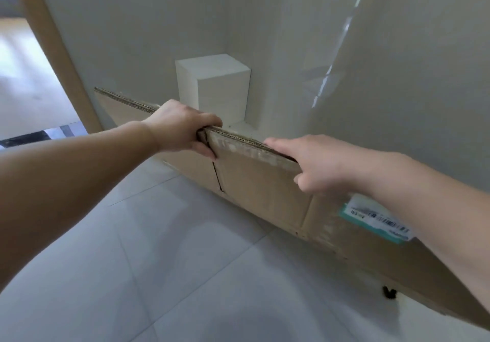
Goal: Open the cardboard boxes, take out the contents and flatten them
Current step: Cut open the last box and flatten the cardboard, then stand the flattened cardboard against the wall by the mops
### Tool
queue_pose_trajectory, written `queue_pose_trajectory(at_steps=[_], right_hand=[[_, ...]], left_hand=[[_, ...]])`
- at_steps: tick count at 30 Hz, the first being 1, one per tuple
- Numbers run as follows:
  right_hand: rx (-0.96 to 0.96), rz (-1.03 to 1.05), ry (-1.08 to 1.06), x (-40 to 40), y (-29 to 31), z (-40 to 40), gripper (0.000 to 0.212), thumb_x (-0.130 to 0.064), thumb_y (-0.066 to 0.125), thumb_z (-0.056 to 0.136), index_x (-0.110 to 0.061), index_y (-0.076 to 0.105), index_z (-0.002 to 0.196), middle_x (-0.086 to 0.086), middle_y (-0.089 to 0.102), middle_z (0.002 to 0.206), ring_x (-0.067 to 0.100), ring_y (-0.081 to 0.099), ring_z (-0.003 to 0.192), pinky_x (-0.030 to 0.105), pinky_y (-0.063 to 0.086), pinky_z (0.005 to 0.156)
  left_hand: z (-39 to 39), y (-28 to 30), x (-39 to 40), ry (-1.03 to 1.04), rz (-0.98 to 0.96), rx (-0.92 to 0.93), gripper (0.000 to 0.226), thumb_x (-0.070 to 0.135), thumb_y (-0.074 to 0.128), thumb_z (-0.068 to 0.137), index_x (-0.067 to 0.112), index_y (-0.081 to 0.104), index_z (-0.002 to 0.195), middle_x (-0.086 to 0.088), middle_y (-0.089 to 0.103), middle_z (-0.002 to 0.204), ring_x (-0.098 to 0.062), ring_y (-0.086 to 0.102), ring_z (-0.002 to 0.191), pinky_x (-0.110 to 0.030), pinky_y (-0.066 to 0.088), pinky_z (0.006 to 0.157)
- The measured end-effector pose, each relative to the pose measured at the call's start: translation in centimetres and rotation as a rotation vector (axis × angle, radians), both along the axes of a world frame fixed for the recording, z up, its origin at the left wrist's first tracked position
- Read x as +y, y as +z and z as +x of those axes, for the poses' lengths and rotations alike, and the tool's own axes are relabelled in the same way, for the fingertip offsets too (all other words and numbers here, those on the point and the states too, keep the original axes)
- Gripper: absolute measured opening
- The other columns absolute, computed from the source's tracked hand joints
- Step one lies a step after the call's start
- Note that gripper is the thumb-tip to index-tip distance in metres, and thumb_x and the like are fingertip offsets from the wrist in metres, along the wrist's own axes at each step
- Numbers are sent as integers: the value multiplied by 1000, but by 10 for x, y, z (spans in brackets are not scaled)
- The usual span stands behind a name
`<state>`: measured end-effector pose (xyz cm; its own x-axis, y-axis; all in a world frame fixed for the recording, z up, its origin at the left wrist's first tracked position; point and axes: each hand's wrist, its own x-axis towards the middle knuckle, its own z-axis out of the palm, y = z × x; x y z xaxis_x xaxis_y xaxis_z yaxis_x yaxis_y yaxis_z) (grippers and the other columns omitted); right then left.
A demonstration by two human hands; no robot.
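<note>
You've got the flattened cardboard box (259, 190) standing on edge on the tiled floor (164, 249), its far face close to the grey wall (371, 103), though whether it touches the wall I can't tell. Your left hand (180, 127) is clamped over the top edge, fingers curled down the far side and thumb pinching the near face. Your right hand (318, 164) grips that same top edge further along, fingers wrapped over it and thumb on the near side. Both hands are holding cardboard, nothing else.

The box looks fully collapsed, layers pressed together, a slit between two flaps showing just below your left thumb. A shipping label (379, 218) sits on the near face under your right forearm. A white block (214, 90) stands in the corner behind the top edge.

Now the risks. The sheet is long and thin, and its bottom edge rests on smooth tile: lean it too shallow and it will likely slide out and slap flat. Let go with one hand first and the free end could swing or fold at that slit. The flaps may also spring apart once your pinch eases. A small dark object (389, 292) lies on the floor near the lower edge; I can't make out what it is, so mind it doesn't get trapped underneath.
</note>
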<state>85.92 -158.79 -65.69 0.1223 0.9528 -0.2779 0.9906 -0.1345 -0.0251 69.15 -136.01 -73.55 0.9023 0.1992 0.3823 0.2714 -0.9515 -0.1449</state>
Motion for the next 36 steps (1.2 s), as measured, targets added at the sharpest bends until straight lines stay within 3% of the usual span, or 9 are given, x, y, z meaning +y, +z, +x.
queue_pose_trajectory(at_steps=[2,4,9,15,21,24,29,32,36], right_hand=[[-13,-33,-2,-1,29,3,82,-7,51,88,-36,9,152,8,54,134,28,52,115,30,45,85],[-10,-64,-8,4,64,9,81,-7,49,90,-35,7,153,7,51,138,28,50,119,30,43,86],[-9,-142,49,29,178,14,79,-6,45,91,-39,6,151,-1,41,149,26,44,127,33,41,97],[83,-182,208,72,354,-31,76,-5,43,91,-50,15,145,-5,47,140,24,47,123,37,42,97],[105,-169,415,125,500,-107,74,-4,43,88,-50,23,142,-7,53,130,21,50,118,31,41,90],[120,-151,515,161,530,-140,68,-5,46,83,-49,34,133,-8,57,125,20,53,114,36,45,90],[146,-160,731,225,544,-190,37,-8,48,78,-32,53,106,-10,62,94,18,56,92,37,49,79],[152,-155,906,257,543,-220,39,-10,48,80,-34,56,110,-8,64,100,19,58,96,36,48,81],[136,-139,1148,290,544,-265,41,-8,51,83,-31,58,115,-4,64,106,22,56,97,32,45,78]], left_hand=[[-1,29,-3,-4,23,35,80,87,31,67,17,64,86,4,60,59,-21,57,46,-21,32,45],[-4,66,-3,34,-8,38,83,88,23,67,17,62,82,5,60,61,-21,59,49,-21,29,45],[-30,196,-16,216,-63,232,62,79,44,73,21,54,94,6,65,89,-23,64,82,-27,32,56],[-115,378,-35,406,-167,355,55,77,42,78,24,49,91,6,64,92,-18,63,87,-29,32,59],[-213,525,-59,638,-287,262,47,72,45,82,25,40,85,7,63,94,-17,60,89,-31,31,62],[-250,561,-60,779,-271,232,49,71,46,82,23,47,89,7,63,96,-17,60,91,-30,31,64],[-298,577,-65,1033,-281,193,48,72,47,81,24,40,85,6,64,94,-19,61,88,-31,31,63],[-316,576,-73,1200,-311,175,45,71,49,80,27,45,88,8,64,97,-17,61,90,-31,39,66],[-328,585,-94,1431,-307,152,47,70,53,79,27,55,98,9,66,100,-16,62,92,-28,37,66]])
